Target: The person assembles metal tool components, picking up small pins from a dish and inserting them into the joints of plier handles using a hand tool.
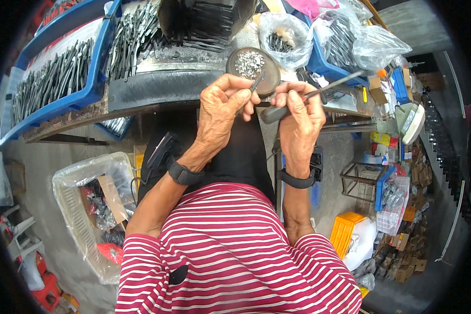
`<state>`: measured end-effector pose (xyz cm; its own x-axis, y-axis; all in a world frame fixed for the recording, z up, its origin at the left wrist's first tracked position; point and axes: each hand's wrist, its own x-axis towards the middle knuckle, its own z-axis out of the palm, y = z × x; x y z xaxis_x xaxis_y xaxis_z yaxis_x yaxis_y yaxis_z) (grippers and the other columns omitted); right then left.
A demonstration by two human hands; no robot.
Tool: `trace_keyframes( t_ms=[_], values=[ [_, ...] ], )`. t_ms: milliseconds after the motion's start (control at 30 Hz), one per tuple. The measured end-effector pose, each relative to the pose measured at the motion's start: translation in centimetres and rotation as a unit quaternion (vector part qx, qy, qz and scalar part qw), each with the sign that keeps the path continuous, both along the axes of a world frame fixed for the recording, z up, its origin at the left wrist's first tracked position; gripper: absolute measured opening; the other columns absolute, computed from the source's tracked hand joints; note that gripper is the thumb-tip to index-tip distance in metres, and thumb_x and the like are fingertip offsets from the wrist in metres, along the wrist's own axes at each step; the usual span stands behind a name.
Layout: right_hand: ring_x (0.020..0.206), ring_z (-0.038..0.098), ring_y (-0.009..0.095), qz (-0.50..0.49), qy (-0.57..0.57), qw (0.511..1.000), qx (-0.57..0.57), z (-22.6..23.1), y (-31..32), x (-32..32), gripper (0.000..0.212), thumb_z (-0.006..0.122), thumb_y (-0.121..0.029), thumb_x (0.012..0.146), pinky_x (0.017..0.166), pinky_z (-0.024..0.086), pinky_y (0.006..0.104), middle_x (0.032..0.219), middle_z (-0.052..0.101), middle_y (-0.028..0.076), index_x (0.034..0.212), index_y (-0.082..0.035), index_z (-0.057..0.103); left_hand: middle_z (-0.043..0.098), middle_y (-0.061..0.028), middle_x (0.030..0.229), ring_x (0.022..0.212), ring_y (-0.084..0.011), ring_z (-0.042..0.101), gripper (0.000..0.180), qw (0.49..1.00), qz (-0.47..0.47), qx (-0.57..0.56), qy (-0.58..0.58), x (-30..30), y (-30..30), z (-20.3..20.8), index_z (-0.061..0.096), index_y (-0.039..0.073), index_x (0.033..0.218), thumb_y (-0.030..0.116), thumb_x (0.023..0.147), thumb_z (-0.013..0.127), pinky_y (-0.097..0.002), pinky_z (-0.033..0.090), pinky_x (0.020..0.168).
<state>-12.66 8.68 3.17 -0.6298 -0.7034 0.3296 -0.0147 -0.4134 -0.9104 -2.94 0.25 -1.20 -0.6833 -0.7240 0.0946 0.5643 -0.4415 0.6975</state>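
Observation:
My left hand [222,104] pinches a small, narrow dark metal piece [257,81] between thumb and fingers, over the near edge of a round brown dish [272,81]. A heap of small silvery parts [249,64] lies in that dish. Just right of it, my right hand [302,112] is closed round a screwdriver-like tool [340,82]. Its thick dark handle end [273,114] sticks out toward my left hand, and its long thin shaft points up and right. The held piece and the tool are apart. My fingers hide part of both.
On the bench [162,90], a blue tray [97,86] of dark strips stands left. A clear bag [298,31] of dark parts and a blue bin [319,63] stand right. A lined crate [68,193] sits on the floor left; an orange crate [345,230] is lower right.

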Motion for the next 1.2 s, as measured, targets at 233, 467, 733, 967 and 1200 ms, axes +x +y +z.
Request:
trace_keyframes(
  t_ms=[233, 467, 733, 967, 1200],
  values=[
    [0.062, 0.049, 0.012, 0.019, -0.06, 0.997, 0.048, -1.7, 0.5, 1.0, 0.022, 0.051, -0.004, 0.082, 0.061, 0.042, 0.0242, 0.078, 0.056, 0.012, 0.101, 0.003, 0.044, 0.058, -0.0108, 0.073, 0.054, -0.006, 0.046, 0.014, 0.999, -0.002, 0.048, -0.023, 0.8, 0.5, 0.8, 0.049, -0.005, 0.093, 0.001, 0.08, 0.053, -0.0153, 0.033, 0.043],
    [0.042, 0.042, 0.006, -0.026, -0.009, 0.988, 0.155, -2.3, 0.5, 0.0, 0.019, 0.054, -0.005, 0.079, 0.038, 0.033, 0.0179, 0.061, 0.055, 0.006, 0.095, 0.004, 0.049, 0.058, -0.0109, 0.076, 0.055, -0.006, 0.045, 0.014, 0.997, 0.007, 0.032, -0.066, 1.0, 0.6, 0.3, 0.05, -0.004, 0.094, 0.002, 0.082, 0.052, -0.0143, 0.032, 0.043],
    [0.071, 0.051, 0.016, -0.149, 0.391, 0.868, 0.266, -3.2, -1.1, -1.9, 0.02, 0.059, -0.007, 0.074, 0.058, 0.041, 0.026, 0.08, 0.05, 0.008, 0.094, -0.003, 0.061, 0.056, -0.0095, 0.077, 0.056, -0.005, 0.044, 0.014, 0.988, 0.053, 0.004, -0.147, 1.6, 0.8, 0.2, 0.051, -0.003, 0.095, 0.001, 0.081, 0.05, -0.0148, 0.032, 0.044],
    [0.086, 0.049, 0.03, -0.151, 0.52, 0.801, 0.256, -3.8, -2.1, -2.2, 0.03, 0.066, -0.022, 0.068, 0.07, 0.042, 0.0369, 0.093, 0.047, 0.015, 0.094, -0.007, 0.06, 0.055, -0.0061, 0.075, 0.058, -0.0047, 0.046, 0.013, 0.986, 0.063, 0.012, -0.155, 2.2, 0.5, 0.2, 0.053, -0.002, 0.091, -0.003, 0.079, 0.049, -0.0136, 0.037, 0.048],
    [0.086, 0.049, 0.03, -0.136, 0.529, 0.794, 0.265, -3.7, -1.9, -2.1, 0.029, 0.067, -0.018, 0.067, 0.07, 0.042, 0.0371, 0.092, 0.046, 0.014, 0.093, -0.007, 0.061, 0.056, -0.009, 0.076, 0.055, -0.0057, 0.045, 0.014, 0.986, 0.065, 0.008, -0.15, 2.4, 0.5, -0.3, 0.051, -0.003, 0.093, 0.001, 0.08, 0.051, -0.0153, 0.033, 0.044]
  ],
)
